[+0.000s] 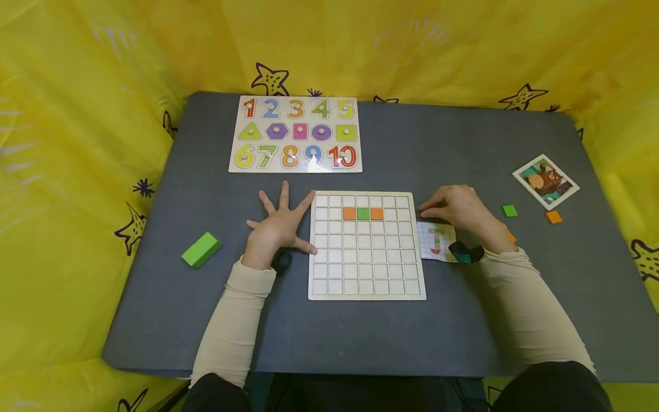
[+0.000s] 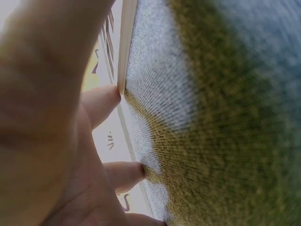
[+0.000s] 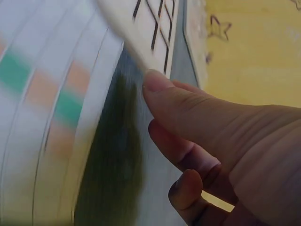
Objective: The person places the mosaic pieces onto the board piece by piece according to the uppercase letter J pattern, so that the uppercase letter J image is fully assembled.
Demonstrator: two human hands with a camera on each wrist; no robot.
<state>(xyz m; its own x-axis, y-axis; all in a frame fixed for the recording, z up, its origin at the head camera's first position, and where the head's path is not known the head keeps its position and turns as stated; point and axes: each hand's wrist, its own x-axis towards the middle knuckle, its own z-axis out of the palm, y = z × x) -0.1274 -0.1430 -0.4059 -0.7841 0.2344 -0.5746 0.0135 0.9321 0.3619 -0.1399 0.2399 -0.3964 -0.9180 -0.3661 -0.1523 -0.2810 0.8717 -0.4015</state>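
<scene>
Head, grid board (image 1: 367, 257): nearly square on the counter (image 1: 360, 343), between left hand (image 1: 278, 230) and right hand (image 1: 460, 210)
Head, left hand: spread, gripping nothing, touching the left edge, board to its right
Head, right hand: curled, board just to its left
Left wrist, fingertip (image 2: 111, 96): meets a board corner
Right wrist, thumb (image 3: 158, 83): at the board's edge; whether pinching, cannot tell

Cream sleeves (image 1: 538, 317), bunched cuffs (image 1: 252, 279); black upper garment (image 1: 556, 389); black wrist pieces (image 1: 281, 261).
</scene>
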